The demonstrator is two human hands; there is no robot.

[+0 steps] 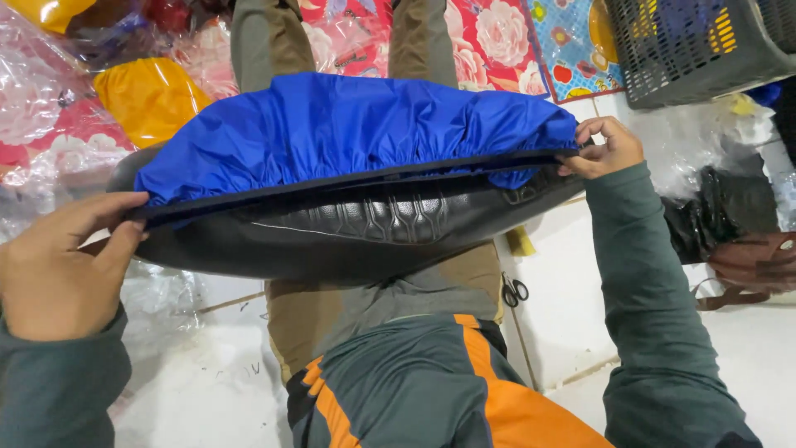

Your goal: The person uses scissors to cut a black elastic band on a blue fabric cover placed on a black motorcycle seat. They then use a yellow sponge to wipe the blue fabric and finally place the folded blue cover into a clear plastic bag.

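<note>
In the head view, a long black padded seat (356, 232) lies crosswise over the person's lap, its long axis running from the left hand (58, 274) at the lower near end up to the right hand (601, 149) at the farther end, so it tilts slightly away toward the right. A blue elastic cover (348, 133) sits over the seat's far half, its gathered dark hem (348, 178) stretched in a line straight between the two hands. The left hand is partly closed, thumb and forefinger pinching the hem and the seat's edge just at its fingertips, the other fingers loosely curled; the seat extends from it toward the right. The right hand is clenched more tightly, fingers hooked over the hem at the seat's opposite tip, with the seat running leftward from it. Both hands touch the cover, each at its own end; neither is nearer to the middle. Below the right hand, well apart from it, a pair of scissors (514, 290) lies on the white floor (572, 315); beyond that hand stands a dark plastic basket (688, 58).
</note>
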